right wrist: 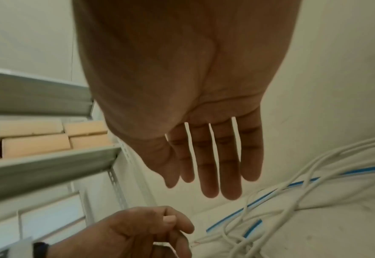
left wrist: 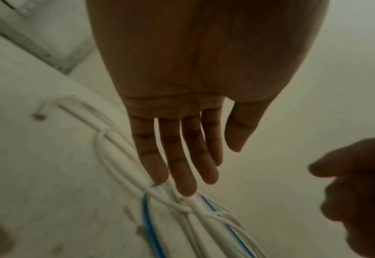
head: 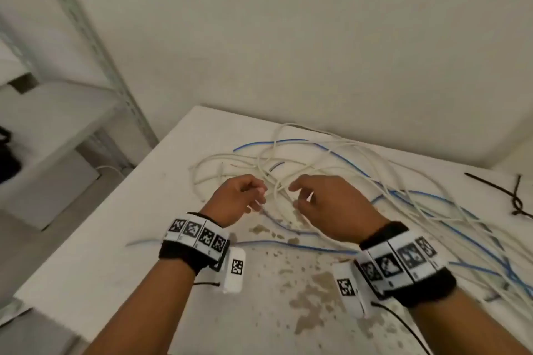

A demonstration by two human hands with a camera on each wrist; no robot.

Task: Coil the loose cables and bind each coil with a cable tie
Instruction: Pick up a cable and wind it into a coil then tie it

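Nothing is coiled yet; I'd say this is the very start, picking a strand to work on. Both hands hover over the tangle, left hand (head: 238, 199) loosely curled, right hand (head: 328, 204) with fingers relaxed, neither holding anything. The white cables (head: 230, 160) and blue cables (head: 340, 157) sprawl on the counter (head: 115, 239) beneath and beyond them, trailing right. Next: find one free end and draw it clear
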